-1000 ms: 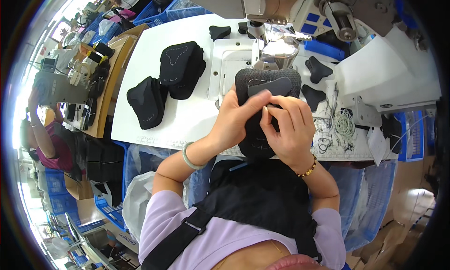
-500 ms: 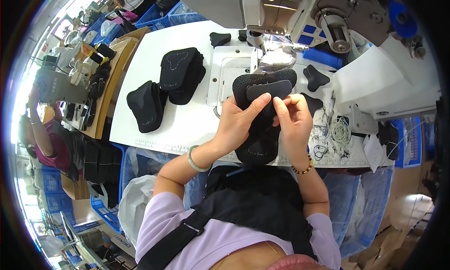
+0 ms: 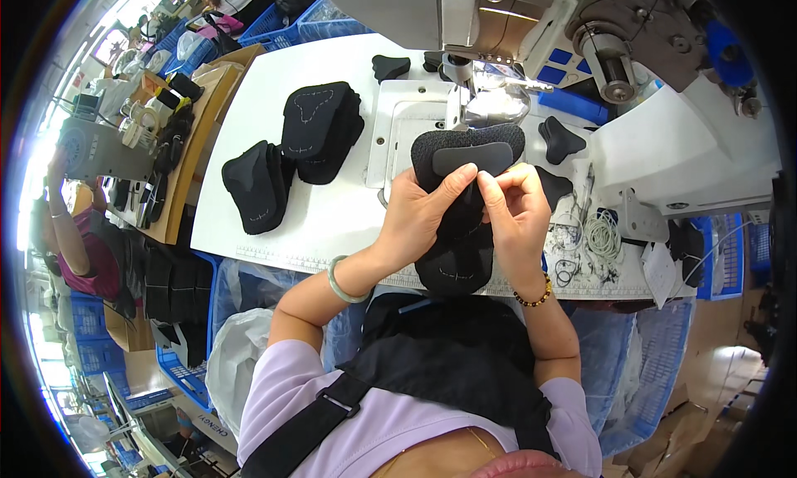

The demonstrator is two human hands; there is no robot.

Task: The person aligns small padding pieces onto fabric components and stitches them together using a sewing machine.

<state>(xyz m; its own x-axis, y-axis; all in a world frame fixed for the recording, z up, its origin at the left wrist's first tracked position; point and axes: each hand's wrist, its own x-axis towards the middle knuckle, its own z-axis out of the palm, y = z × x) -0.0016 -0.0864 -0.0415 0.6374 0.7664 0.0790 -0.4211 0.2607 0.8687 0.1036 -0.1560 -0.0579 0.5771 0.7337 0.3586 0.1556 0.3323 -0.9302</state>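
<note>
My left hand (image 3: 418, 215) grips a black padded fabric piece (image 3: 426, 151) with a mesh-like surface, its thumb pressed on top. A smooth dark grey oblong patch (image 3: 475, 157) lies across that piece's upper part. Close beside the left thumb, my right hand (image 3: 520, 219) is closed, thumb and forefinger pinching at the patch's lower edge; what exactly sits between those fingertips is hidden. Below the hands, another black padded piece (image 3: 455, 272) with white stitch marks shows at the table's near edge.
Two stacks of black padded pieces (image 3: 315, 129) (image 3: 256, 187) stand on the white table (image 3: 332, 229) at left. Small three-lobed black pieces (image 3: 561, 140) lie right of the sewing machine's bed (image 3: 388, 133). A thread coil (image 3: 603, 233) is at right. Blue crates (image 3: 656, 370) stand below.
The whole view has shifted slightly. Both hands keep nearly the same place and hold on the padded piece.
</note>
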